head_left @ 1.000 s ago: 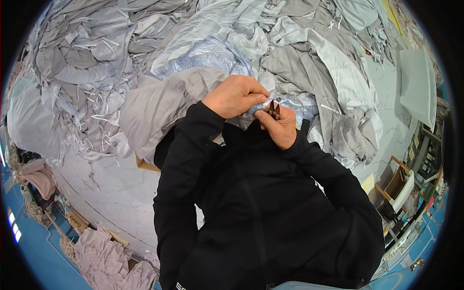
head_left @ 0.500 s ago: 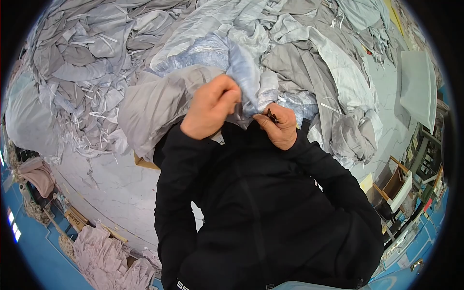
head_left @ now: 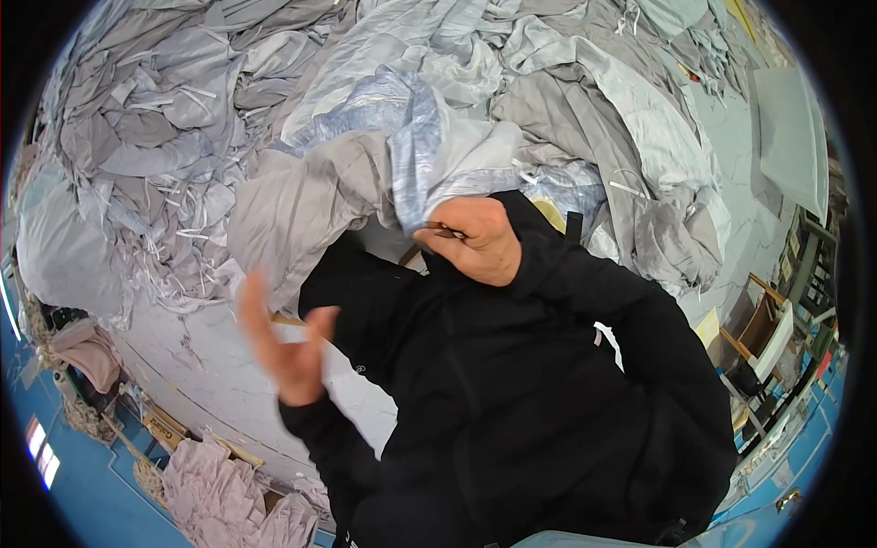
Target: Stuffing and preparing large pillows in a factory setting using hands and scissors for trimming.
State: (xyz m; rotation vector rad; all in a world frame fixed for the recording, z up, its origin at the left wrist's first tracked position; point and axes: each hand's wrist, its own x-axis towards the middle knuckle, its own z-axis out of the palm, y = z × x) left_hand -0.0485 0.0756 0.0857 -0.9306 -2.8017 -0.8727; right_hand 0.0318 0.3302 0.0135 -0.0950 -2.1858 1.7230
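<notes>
My right hand [head_left: 477, 239] is closed at the near edge of the heap, in front of my black jacket. In its fist are small dark thread snips [head_left: 446, 232], mostly hidden by the fingers. Its fingertips also pinch the lower end of a pale blue patterned cloth [head_left: 416, 151], which hangs in a narrow fold from the heap. My left hand [head_left: 285, 345] is off to the left, smeared by motion, with thumb and fingers spread and nothing in it. Beside it spreads a plain grey cloth [head_left: 306, 187].
Heaped grey and white fabric [head_left: 174, 119] with loose white ties covers the far side of the marbled table [head_left: 215, 365]. A translucent bin [head_left: 790, 142] stands at the right. Pinkish cloth [head_left: 215, 489] lies at the lower left, near a cardboard box [head_left: 164, 426].
My left hand has left the blue cloth and swung down to the left, its fingers opening. My right hand has moved left with the snips, and the cloth fold now hangs straighter.
</notes>
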